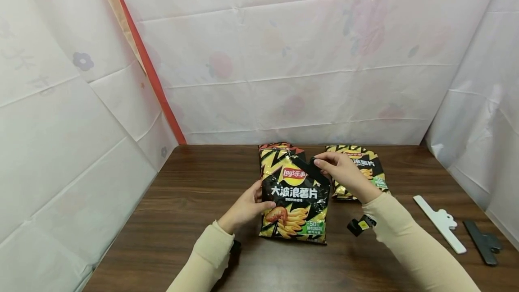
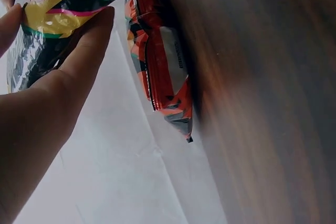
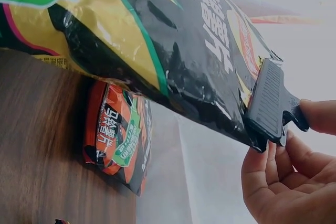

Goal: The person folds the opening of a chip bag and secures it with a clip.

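Note:
My left hand holds a black and yellow potato chip bag by its left edge, the thumb lying on the front. A black bag clip sits slantwise across the bag's top right corner. My right hand pinches this clip's handle between thumb and fingers. In the right wrist view the ribbed clip lies over the bag's top edge, its handle under the thumb. Whether the clip's far side grips the bag is hidden. The left wrist view shows only part of the bag and the left fingers.
Behind the held bag stands a red and black chip bag, seen better in the right wrist view. Another yellow and black chip bag lies at the back right. A white clip and a second black clip lie at the table's right.

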